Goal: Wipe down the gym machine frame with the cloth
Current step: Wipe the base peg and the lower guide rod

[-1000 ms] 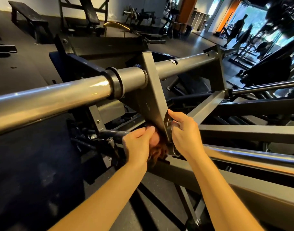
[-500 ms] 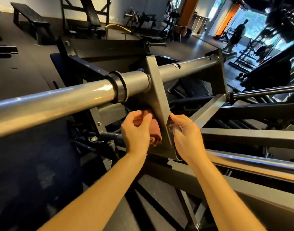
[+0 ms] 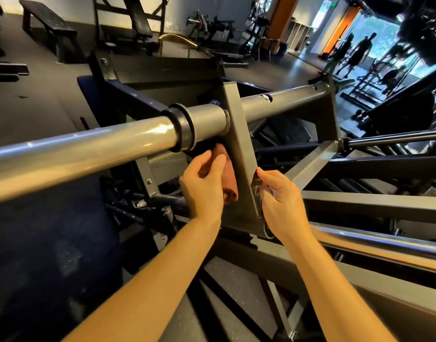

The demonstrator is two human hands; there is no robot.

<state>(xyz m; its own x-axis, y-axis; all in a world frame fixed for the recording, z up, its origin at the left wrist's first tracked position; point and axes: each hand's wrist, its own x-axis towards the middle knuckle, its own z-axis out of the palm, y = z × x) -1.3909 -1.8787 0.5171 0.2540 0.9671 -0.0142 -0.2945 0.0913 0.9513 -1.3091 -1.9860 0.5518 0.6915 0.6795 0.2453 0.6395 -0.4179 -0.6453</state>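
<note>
Two bare forearms come in from the bottom edge, and both hands meet at one part of the machine. The left hand [image 3: 202, 193] has its fingers curled round a reddish-brown cloth [image 3: 228, 176] and presses it on the left face of the grey upright [image 3: 239, 144] of the gym machine frame. The right hand [image 3: 283, 206] is at the other side of this upright, with one fingertip on its right edge and the other fingers bent. I cannot tell if it grips the edge, holds some small metal piece there, or only steadies itself.

The upright has its long axis going from the hands up and away from the person, with a small lean to the left. The cloth lies along it, directly under the place where the round bar [image 3: 88, 154] with its black collar [image 3: 182, 129] crosses. So the left hand is the one with the cloth, and I judge that a stroke upward has little room before the bar stops it, while downward the face is free.

Further back a dark bench [image 3: 49, 30] stands on the floor, and two people [image 3: 360, 53] stand near the bright entrance.
</note>
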